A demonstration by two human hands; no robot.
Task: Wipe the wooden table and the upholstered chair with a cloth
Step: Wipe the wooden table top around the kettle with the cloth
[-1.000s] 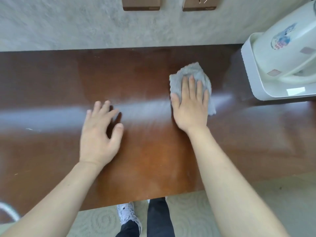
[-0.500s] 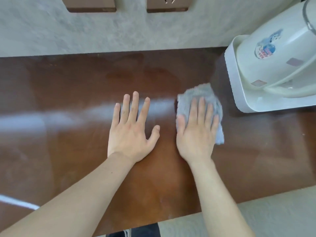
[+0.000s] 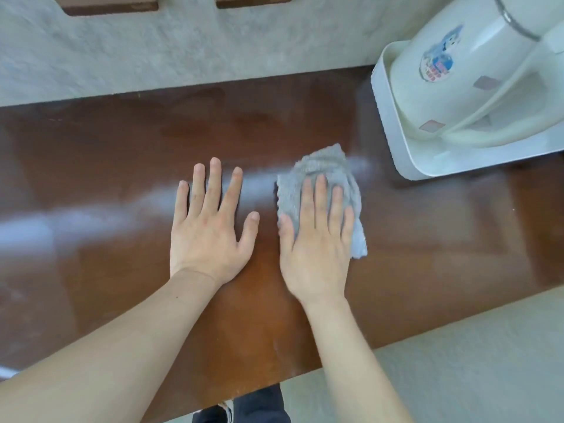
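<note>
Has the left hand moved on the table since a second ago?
Yes. The left hand slid right toward the cloth and white kettle, fingers now flat.

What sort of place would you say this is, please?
Probably a lived-in room, perhaps a hotel or home: a polished wooden table against a textured wall, a white electric kettle on a tray, and pale carpet.

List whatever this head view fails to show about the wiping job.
- Upholstered chair: outside the head view.
- Grey cloth: near part hidden under the flat right hand.
- Wooden table: both ends cut off by the frame edges.
- White kettle: top cut off at the right edge; sticker print too blurred to read.
</note>
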